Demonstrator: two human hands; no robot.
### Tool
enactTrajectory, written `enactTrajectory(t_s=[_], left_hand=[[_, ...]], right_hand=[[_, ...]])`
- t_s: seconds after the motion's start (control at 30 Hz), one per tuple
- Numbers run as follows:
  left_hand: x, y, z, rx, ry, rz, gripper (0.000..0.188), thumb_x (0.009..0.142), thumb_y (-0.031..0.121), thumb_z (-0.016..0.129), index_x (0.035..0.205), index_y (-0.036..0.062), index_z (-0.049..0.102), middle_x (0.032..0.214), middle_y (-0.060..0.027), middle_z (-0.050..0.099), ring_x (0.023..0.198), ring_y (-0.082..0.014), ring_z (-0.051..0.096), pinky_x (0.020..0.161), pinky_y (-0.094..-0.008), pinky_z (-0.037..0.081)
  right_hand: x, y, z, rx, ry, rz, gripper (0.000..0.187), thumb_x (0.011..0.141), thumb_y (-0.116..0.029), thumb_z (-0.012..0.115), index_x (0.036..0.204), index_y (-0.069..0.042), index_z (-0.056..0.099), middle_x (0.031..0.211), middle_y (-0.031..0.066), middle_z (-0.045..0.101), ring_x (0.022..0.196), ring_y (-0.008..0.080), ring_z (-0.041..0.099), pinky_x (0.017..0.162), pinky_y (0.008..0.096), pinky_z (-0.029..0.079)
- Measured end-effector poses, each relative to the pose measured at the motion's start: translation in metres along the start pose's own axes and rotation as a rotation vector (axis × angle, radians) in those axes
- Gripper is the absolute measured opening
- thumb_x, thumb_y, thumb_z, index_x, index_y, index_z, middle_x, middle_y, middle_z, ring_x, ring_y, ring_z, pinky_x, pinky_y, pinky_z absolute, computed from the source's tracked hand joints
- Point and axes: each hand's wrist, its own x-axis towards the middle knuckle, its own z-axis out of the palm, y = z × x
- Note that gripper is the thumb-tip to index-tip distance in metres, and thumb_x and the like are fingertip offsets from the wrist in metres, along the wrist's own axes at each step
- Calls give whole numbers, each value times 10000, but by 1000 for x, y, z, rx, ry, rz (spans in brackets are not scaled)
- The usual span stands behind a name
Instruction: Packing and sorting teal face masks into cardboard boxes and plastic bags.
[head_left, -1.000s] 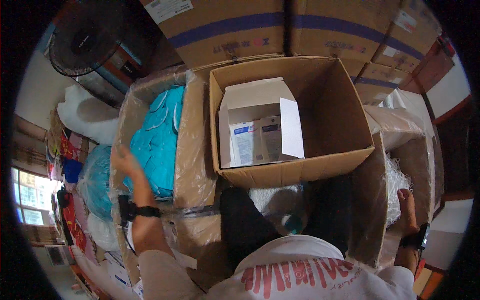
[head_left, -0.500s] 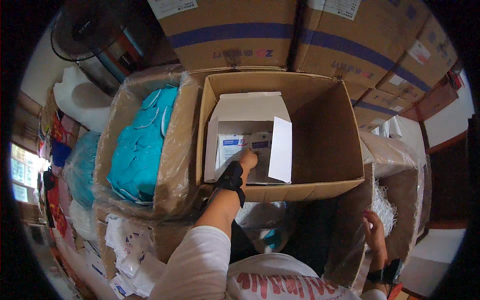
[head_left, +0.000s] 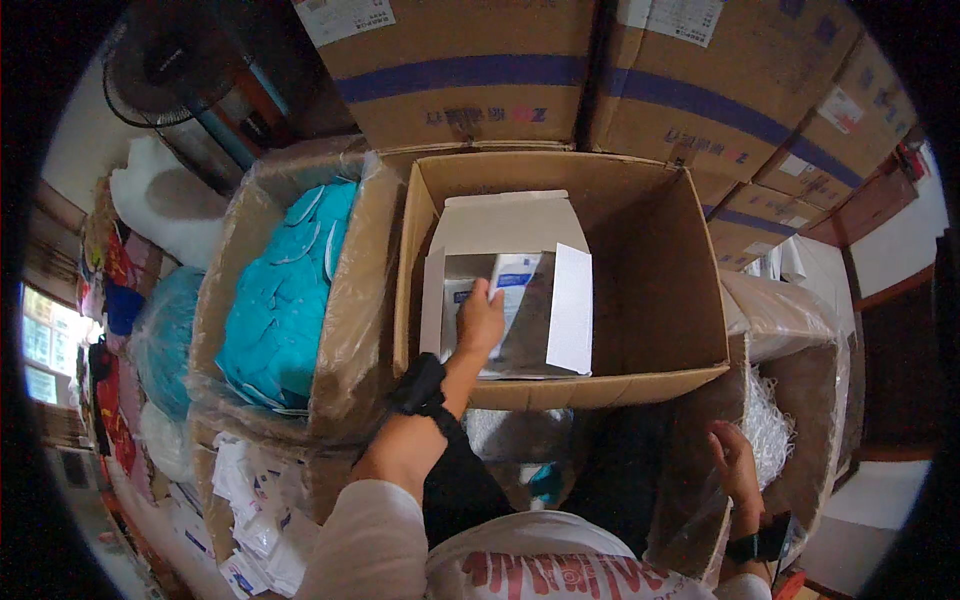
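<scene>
My left hand is inside a small white carton with raised flaps, its fingers closed on a flat white packet with a blue label. That packet stands tilted, and another white packet lies in the carton beside my fingers. The carton sits in the left part of a large brown cardboard box. Off to the right, my right hand hangs loosely open and holds nothing. It is nearest to a bundle of thin white cords in a plastic-lined box.
Left of the large box, a plastic-lined carton holds a heap of teal masks. Below it lie loose white packets. Stacked brown cartons with blue bands stand behind, and a fan is at the far left.
My left hand has gone from pressing among the packets to gripping one, now lifted and tilted. The small carton has shifted slightly right. My right hand has moved slightly left.
</scene>
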Motion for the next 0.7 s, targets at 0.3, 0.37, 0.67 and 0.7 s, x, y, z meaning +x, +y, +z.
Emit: enactTrajectory(t_s=[0.3,0.37,0.67,0.7], left_hand=[[2,-23,-51,-594,169,-250,242,837,186,547,961,-17,507,884,-142,591,801,-223,560,711,-351,424],[11,-55,-34,-516,17,-278,327,809,218,575,1032,-14,522,924,-143,597,826,-226,562,729,-354,422],[2,-15,46,136,-524,-324,483,823,202,413,1258,-5,370,1261,-221,425,1158,-323,422,933,-364,349],[-4,-20,49,125,-464,-306,443,805,186,429,1203,-9,403,1188,-230,457,1107,-340,448,904,-382,364]], right_hand=[[-7,-7,23,82,-75,-71,165,842,-95,532,966,7,570,987,150,576,896,280,570,772,309,447],[-12,-3,28,77,-77,-99,171,839,-109,541,962,6,572,977,144,581,891,281,572,756,311,452],[-72,14,9,-27,-65,85,151,846,-88,549,958,11,575,937,97,599,857,159,563,751,261,439],[-78,10,8,-9,-37,116,172,847,-124,557,954,9,578,879,90,606,822,149,565,720,264,443]])
